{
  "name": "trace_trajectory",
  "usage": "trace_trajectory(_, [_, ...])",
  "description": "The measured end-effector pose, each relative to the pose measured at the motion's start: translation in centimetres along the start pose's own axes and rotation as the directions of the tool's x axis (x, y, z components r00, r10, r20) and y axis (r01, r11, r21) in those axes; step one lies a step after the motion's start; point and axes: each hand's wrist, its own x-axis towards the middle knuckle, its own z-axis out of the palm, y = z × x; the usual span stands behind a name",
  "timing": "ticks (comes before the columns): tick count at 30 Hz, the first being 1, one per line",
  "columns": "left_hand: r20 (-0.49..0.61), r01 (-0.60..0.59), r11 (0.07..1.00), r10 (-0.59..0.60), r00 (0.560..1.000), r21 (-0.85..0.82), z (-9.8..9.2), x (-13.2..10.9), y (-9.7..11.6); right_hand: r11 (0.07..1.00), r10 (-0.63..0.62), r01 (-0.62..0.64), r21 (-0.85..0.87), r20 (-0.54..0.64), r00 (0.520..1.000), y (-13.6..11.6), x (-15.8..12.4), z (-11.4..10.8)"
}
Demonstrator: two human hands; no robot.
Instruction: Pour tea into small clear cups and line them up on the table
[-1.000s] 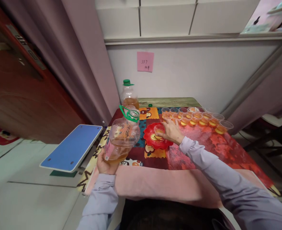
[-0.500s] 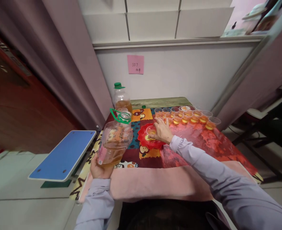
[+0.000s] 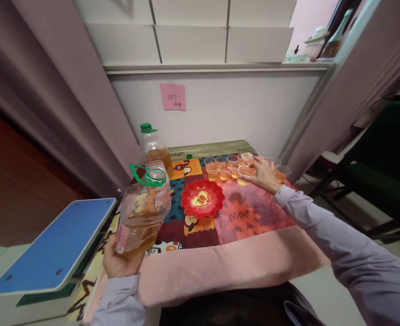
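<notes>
While the left hand (image 3: 118,265) has its grip closed round the base of the bottle (image 3: 143,210), tilted uncapped over the counter's (image 3: 216,148) near-left corner, the right hand (image 3: 264,175) grips a cup (image 3: 245,171) among the far cups (image 3: 220,170). A red plate (image 3: 202,199) lies between.

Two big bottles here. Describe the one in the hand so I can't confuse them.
At the near left corner of the patterned table, the left hand grips a large clear bottle of amber liquid by its base, tilted. Unlike the upright bottle at the back, which wears a green cap, this one is open, with a green carry loop at its neck.
</notes>
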Motion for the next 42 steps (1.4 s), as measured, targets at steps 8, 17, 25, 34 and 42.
trace_trajectory(8, [-0.078,0.057,0.988,-0.068,0.995,-0.142,-1.0,1.6,-0.1,0.961,0.200,-0.201,-0.192,-0.026,0.980,8.9,0.4,-0.5])
trace_trajectory(17, [-0.123,0.038,0.982,-0.062,0.990,-0.185,-1.6,2.4,-0.1,0.923,0.306,-0.309,-0.228,-0.049,0.951,11.0,0.7,0.2])
trace_trajectory(25, [-0.108,-0.021,0.995,0.010,0.994,-0.100,-0.7,1.6,-0.2,0.901,0.339,-0.336,-0.273,-0.038,0.940,11.3,0.5,0.9])
trace_trajectory(34, [-0.132,0.002,0.993,-0.018,0.991,-0.119,-0.9,1.3,-0.2,0.890,0.337,-0.336,-0.309,-0.051,0.940,11.3,0.1,1.0])
trace_trajectory(42, [-0.016,0.067,0.969,-0.073,0.997,-0.239,-2.9,1.6,-0.8,0.947,0.238,-0.278,-0.159,-0.232,0.943,10.3,0.4,1.3])
